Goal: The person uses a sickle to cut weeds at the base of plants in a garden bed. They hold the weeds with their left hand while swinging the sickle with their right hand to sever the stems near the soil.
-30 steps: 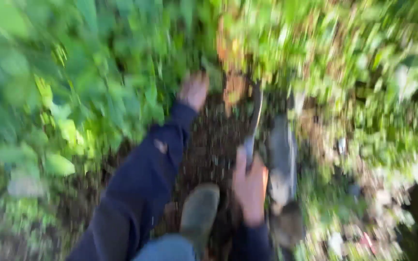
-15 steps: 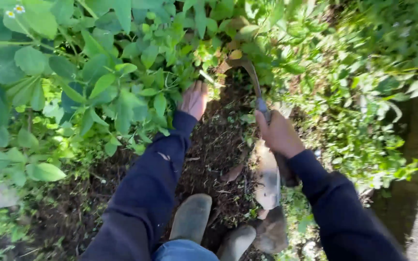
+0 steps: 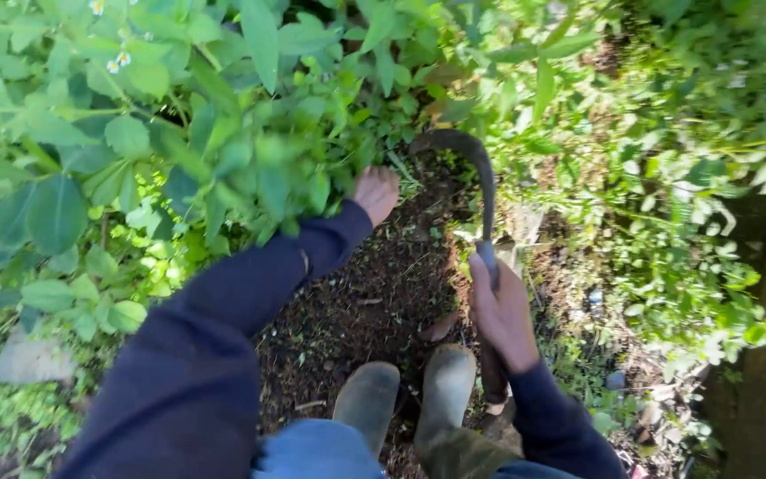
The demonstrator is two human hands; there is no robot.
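Gripping sickle (image 3: 476,173), right hand (image 3: 503,310), weeds (image 3: 250,151) crowding

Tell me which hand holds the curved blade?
The right hand grips the sickle by its handle; the left hand reaches bare into the leafy plants.

Dark bare soil (image 3: 374,302) formed the ground, strewn with small twigs and dead leaves (one brown leaf (image 3: 439,328) lay near the boots (image 3: 410,399)), with green weeds (image 3: 223,160) bordering it.

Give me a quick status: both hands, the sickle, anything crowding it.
Left hand pressed into the leafy plants. Right hand shut on the sickle, curved blade raised over bare soil. Boots planted just below; foliage crowds both sides.
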